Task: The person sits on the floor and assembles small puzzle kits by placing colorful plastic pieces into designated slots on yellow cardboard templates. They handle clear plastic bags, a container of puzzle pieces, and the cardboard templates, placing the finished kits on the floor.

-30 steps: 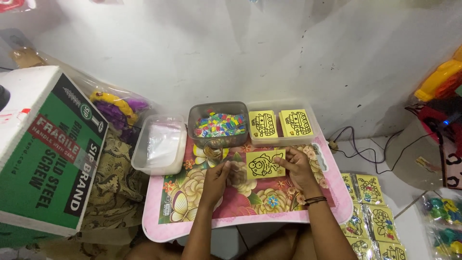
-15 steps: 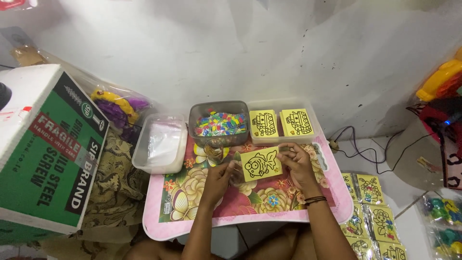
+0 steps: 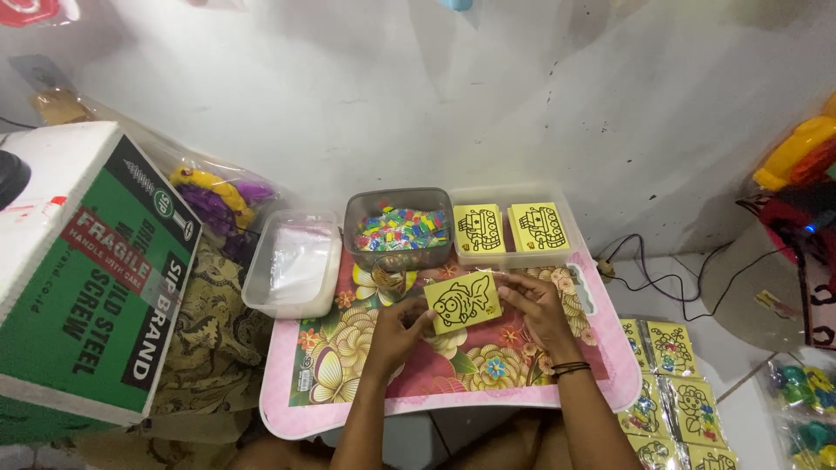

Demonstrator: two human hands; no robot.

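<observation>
Between both hands I hold a small yellow card with a black fish drawing [image 3: 462, 301], just above the pink floral table [image 3: 453, 396]. My left hand [image 3: 399, 321] grips its left edge, and my right hand [image 3: 532, 305] grips its right edge. A grey tub of small colourful pieces [image 3: 399, 228] stands right behind the card. To the tub's right, a clear tray [image 3: 514, 258] holds two more yellow drawing cards [image 3: 478, 227].
A clear tub with plastic bags [image 3: 294, 262] sits at the table's left corner. A green and white cardboard box [image 3: 87, 278] stands at far left. Several packed yellow cards [image 3: 675, 392] lie on the floor at right, near black cables [image 3: 662, 270] and bagged toys [image 3: 805, 400].
The yellow card has been lifted from the table and brought forward and left between both hands, now tilted toward me.
</observation>
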